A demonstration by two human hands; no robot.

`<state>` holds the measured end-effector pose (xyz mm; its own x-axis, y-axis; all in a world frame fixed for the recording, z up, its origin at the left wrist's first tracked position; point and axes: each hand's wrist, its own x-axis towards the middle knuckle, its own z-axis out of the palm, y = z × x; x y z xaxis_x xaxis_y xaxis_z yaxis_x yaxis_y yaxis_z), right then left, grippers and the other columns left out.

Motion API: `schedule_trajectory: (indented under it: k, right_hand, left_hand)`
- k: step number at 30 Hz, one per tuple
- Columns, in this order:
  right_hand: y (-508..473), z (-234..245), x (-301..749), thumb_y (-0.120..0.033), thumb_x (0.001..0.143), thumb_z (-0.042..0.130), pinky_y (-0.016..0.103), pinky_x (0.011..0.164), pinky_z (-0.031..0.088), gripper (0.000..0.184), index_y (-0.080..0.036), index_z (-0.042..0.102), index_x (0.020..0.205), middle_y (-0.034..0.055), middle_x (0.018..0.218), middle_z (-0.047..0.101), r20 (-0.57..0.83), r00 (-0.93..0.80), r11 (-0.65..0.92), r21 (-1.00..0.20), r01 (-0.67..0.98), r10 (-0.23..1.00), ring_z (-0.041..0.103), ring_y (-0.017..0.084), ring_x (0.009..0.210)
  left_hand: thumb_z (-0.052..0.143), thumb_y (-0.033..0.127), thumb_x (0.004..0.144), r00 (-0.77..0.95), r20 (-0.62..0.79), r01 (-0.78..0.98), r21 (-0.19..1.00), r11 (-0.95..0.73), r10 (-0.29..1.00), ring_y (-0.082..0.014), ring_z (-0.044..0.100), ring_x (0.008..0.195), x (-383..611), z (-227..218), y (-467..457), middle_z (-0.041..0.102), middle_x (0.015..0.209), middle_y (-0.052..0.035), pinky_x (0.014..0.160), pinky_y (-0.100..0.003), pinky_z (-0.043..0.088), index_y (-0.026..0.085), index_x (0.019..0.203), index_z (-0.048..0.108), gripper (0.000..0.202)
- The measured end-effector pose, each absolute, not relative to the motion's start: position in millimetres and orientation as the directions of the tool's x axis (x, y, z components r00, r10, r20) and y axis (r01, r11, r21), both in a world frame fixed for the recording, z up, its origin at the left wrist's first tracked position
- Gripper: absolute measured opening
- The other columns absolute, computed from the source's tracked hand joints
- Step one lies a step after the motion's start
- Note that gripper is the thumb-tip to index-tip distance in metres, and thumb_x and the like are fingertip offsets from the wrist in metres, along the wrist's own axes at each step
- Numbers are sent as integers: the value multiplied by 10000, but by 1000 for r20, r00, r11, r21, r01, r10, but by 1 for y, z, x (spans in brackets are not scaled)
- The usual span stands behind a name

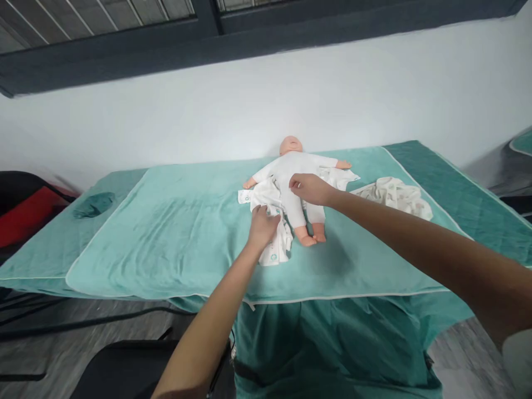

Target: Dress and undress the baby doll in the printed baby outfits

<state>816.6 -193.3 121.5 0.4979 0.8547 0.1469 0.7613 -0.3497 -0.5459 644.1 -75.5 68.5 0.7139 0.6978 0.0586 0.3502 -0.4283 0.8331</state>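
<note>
A baby doll (294, 166) in a white bodysuit lies on its back, arms spread, head near the wall and feet towards me. Under and beside it is a white baby garment (276, 256) with small printed marks, spread on both sides of the doll. My left hand (263, 226) is on the garment's near left part, its fingers bent and closed on the cloth. Over the doll's lower belly is my right hand (310, 187), fingers curled together. Whether anything is between those fingers is hidden.
A crumpled white cloth (397, 197) lies to the right of the doll. The green padded bed (174, 233) has a face hole (94, 204) at its left end and stands against a white wall (187, 116). Black chairs (124, 368) stand at the lower left.
</note>
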Motion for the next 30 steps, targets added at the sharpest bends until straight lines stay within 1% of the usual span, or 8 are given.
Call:
schedule_trajectory:
  k: [2,4,9,14,17,20,25,30]
  right_hand:
    - [-190,117,840,-266,883,540,416,992,488,267,-163,635,1110,124,1168,654,261,551,-348,-548,760,793,623,269,1040]
    - [-184,110,864,-299,873,568,459,1073,440,391,-128,585,1225,171,1288,587,320,619,-395,-545,740,717,568,311,1175]
    - [-159,91,921,-429,905,572,518,1179,314,627,-48,472,1393,246,1447,477,257,777,-564,-563,604,575,412,388,1376]
    - [-136,80,973,-555,945,512,511,1134,382,790,-48,312,1516,245,1466,508,106,841,-630,-615,474,530,462,401,1362]
    - [-124,80,999,-677,936,486,494,1097,430,948,-33,185,1563,265,1391,583,5,831,-636,-642,428,556,567,390,1279]
    - [-112,85,1013,-793,873,496,491,1087,445,1045,-34,243,1546,308,1454,519,-76,824,-676,-616,404,561,558,411,1304]
    - [-79,99,1011,-757,882,514,460,1141,419,999,-29,315,1536,290,1559,404,-145,790,-676,-622,396,596,481,395,1399]
    - [-14,116,973,-822,785,590,517,1112,453,1177,-40,224,1585,286,1575,379,-110,733,-595,-669,445,672,482,423,1386]
  left_hand:
    - [649,175,815,700,188,254,836,-487,689,-286,478,1428,650,72,-79,585,1432,-176,1231,-433,320,141,1156,661,343]
    - [613,221,871,718,184,173,887,-427,672,-263,504,1406,660,77,-84,596,1436,-151,1230,-412,326,157,1222,651,358]
    - [691,355,859,717,-263,206,965,165,645,-287,635,1251,700,72,-92,585,1456,-177,1054,-400,506,162,1392,519,592]
    - [756,383,812,776,-319,85,908,411,544,-261,725,1059,740,55,-84,722,1249,-151,952,-387,575,168,1245,623,501]
    - [787,440,792,800,-314,55,887,459,511,-253,741,996,752,52,-77,766,1122,-136,950,-384,583,170,1212,656,516]
    - [799,467,777,818,-326,86,884,460,474,-254,750,894,755,59,-68,777,1045,-129,902,-402,602,172,1204,671,534]
    - [762,429,804,835,-311,76,882,465,454,-258,736,798,745,80,-31,758,1106,-154,737,-408,626,169,1206,658,489]
    - [710,445,849,797,-319,106,910,400,514,-269,720,712,705,99,39,764,905,-149,682,-448,624,133,1107,676,406]
